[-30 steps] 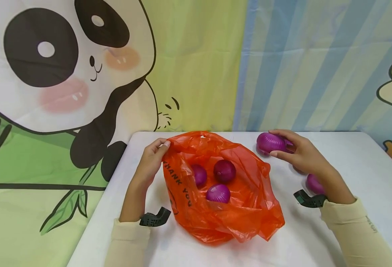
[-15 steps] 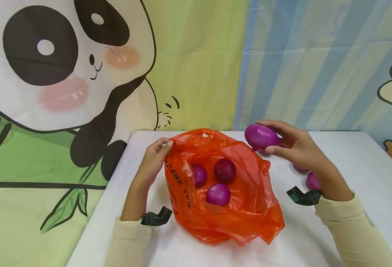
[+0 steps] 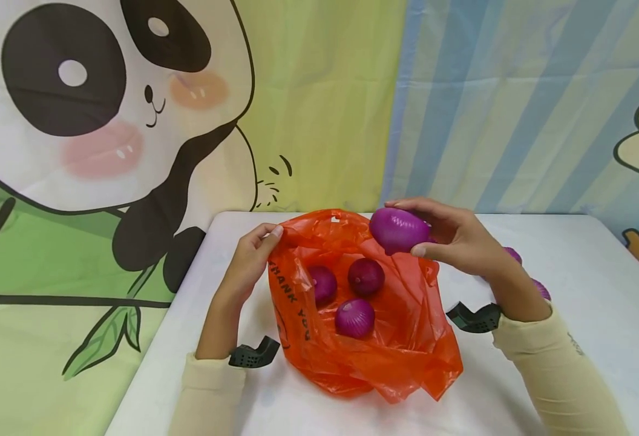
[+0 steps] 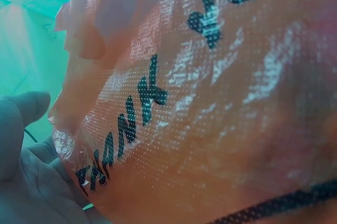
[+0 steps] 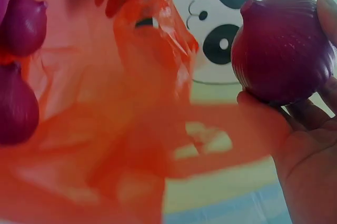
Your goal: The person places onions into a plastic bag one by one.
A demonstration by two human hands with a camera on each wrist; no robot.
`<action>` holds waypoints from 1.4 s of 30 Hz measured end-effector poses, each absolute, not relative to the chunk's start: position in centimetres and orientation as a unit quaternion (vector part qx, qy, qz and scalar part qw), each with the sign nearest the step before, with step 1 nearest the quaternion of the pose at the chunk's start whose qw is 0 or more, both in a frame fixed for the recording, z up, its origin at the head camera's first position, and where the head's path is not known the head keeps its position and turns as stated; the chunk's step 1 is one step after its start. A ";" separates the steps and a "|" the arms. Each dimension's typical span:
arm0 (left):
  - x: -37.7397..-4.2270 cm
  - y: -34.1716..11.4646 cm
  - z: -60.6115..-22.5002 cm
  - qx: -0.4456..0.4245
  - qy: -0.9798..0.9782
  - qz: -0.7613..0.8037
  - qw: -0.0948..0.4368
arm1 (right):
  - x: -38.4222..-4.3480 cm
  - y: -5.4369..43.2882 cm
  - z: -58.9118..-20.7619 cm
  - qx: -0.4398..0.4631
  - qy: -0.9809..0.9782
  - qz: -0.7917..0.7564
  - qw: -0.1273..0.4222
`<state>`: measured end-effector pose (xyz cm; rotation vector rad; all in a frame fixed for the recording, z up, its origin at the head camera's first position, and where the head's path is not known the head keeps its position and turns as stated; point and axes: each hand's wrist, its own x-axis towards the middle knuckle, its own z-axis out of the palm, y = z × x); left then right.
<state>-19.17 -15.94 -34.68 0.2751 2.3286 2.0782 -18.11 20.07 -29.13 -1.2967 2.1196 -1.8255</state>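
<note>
Carried across from the table on the right, the red onion (image 3: 399,231) now sits in the right hand (image 3: 452,236) just above the far right rim of the orange plastic bag (image 3: 406,345), where a second ago it was lifted clear of the tabletop, well to the right of the bag. Thumb below and fingers (image 3: 406,204) curled over the top grip it firmly; in the right wrist view the same onion (image 5: 281,47) rests against the fingertips with its pointed tip up, and the bag's mouth lies open below and to the left of it.

Judging by this, the onion is poised at the opening, not yet let go, so it seems about to join the others once the fingers loosen.

Beneath the fingers, three onions (image 3: 356,317) already lie inside the bag, close together but apart from the held one. Across the opening, the left hand (image 3: 249,263) has not shifted: its fingertips pinch the bag's left rim and keep the mouth spread, with the printed lettering (image 4: 131,124) on the plastic just beside the palm.

Behind the right wrist, two more onions (image 3: 512,254) remain on the white table (image 3: 581,290), partly hidden by the forearm.
</note>
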 end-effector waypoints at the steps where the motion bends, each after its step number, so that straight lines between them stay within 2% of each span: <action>1: -19.2 -16.0 -34.7 0.087 0.743 0.664 0.003 | -18.3 19.7 -29.3 -0.437 0.680 -0.588 0.033; 6: -19.2 -16.2 -34.8 0.090 0.741 0.666 -0.005 | -18.7 18.0 -30.3 -0.470 0.673 -0.567 0.067; 15: -19.3 -16.0 -34.7 0.099 0.740 0.665 -0.009 | -18.6 16.0 -31.8 -0.449 0.723 -0.512 0.114; 26: -19.3 -15.9 -34.7 0.102 0.739 0.666 -0.015 | -18.3 14.2 -31.1 -0.467 0.742 -0.466 0.116; 31: -19.3 -15.9 -34.7 0.102 0.738 0.667 -0.017 | -18.7 13.8 -32.1 -0.474 0.784 -0.389 0.094; 38: -19.4 -15.9 -34.7 0.101 0.742 0.663 -0.015 | -19.6 13.3 -33.9 -0.482 0.795 -0.350 0.114; 42: -19.4 -15.8 -34.8 0.099 0.744 0.661 -0.013 | -19.9 13.2 -34.8 -0.458 0.810 -0.348 0.117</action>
